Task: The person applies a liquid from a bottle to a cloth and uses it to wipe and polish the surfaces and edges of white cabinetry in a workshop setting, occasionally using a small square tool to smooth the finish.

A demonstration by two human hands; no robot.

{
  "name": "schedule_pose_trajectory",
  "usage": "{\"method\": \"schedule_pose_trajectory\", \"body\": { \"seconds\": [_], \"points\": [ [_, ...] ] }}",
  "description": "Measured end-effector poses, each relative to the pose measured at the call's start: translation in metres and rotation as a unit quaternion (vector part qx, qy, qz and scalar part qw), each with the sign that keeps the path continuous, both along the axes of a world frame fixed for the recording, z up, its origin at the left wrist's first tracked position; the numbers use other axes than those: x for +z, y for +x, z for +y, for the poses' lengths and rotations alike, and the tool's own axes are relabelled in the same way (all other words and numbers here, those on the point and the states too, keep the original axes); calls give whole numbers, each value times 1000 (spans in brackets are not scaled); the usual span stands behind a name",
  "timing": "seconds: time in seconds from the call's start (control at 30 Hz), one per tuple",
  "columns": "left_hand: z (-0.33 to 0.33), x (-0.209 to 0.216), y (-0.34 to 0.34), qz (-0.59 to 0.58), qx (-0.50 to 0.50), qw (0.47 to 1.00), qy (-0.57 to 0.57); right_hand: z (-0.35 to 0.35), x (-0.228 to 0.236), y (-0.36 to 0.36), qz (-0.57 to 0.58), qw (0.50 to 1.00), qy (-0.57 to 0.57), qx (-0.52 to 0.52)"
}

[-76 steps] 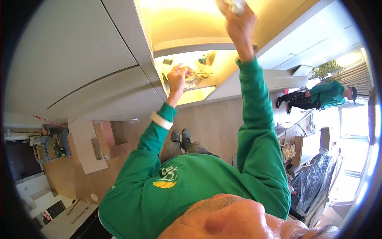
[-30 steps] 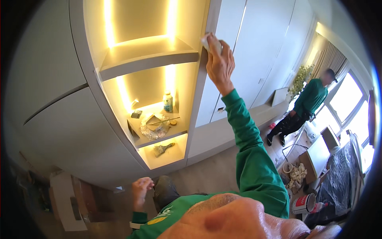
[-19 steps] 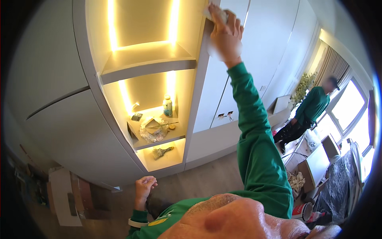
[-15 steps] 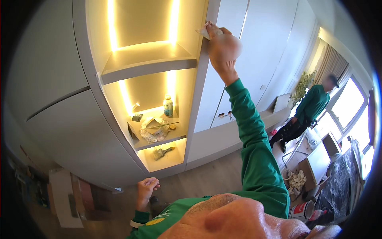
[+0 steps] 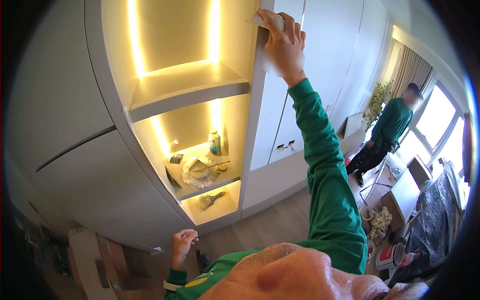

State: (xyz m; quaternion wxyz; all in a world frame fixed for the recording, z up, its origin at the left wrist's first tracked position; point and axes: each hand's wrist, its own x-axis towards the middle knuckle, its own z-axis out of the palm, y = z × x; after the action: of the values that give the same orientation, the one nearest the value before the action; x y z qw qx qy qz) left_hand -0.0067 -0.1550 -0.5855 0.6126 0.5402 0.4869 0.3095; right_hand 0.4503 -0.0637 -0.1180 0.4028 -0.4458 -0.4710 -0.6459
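Observation:
High up at the edge of a pale upright panel [image 5: 256, 105], my right hand [image 5: 286, 47] presses a crumpled whitish cloth [image 5: 261, 21]. Its fingers bend over the cloth, and the arm is stretched far up. My left hand [image 5: 183, 245] is held low in front of the cabinet, touching nothing. Its fingers are curled in, with nothing seen between them. Beside the panel is a lit shelf niche. On its middle shelf [image 5: 230, 175] stand a bottle [image 5: 214, 141] and a crumpled clear plastic wrap [image 5: 192, 177]; a paintbrush [image 5: 212, 200] lies in the bottom compartment.
Another person [image 5: 392, 122] in green stands by the window at the right. Near them are a paint can [image 5: 389, 257], a roll of tape [image 5: 367, 214], crumpled paper [image 5: 381, 222] and plastic sheeting [image 5: 432, 215]. Wires stick out of wall openings [image 5: 285, 146]. Boards [image 5: 90, 260] stand at lower left.
My right hand has gone higher along the panel edge with the cloth, its fingers now more over it. The view has shifted slightly. The other person's head has lifted. My left hand stays low.

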Motion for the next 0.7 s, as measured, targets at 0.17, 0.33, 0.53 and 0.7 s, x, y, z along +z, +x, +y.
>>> {"method": "schedule_pose_trajectory", "body": {
  "seconds": [0.17,0.33,0.53,0.7],
  "points": [
    [5,5,2,-5,-4,1000,4,4,-20,-3,24,1000,0,7],
    [8,-2,3,4,-16,1000,10,4,4,-3,16,1000,6,-1],
    [9,-4,6,-6,-6,1000,18,6,-11,-6,28,1000,-1,4],
    [15,6,14,-1,-34,996,83,-4,7,-12,38,999,-7,-34]
  ]
}}
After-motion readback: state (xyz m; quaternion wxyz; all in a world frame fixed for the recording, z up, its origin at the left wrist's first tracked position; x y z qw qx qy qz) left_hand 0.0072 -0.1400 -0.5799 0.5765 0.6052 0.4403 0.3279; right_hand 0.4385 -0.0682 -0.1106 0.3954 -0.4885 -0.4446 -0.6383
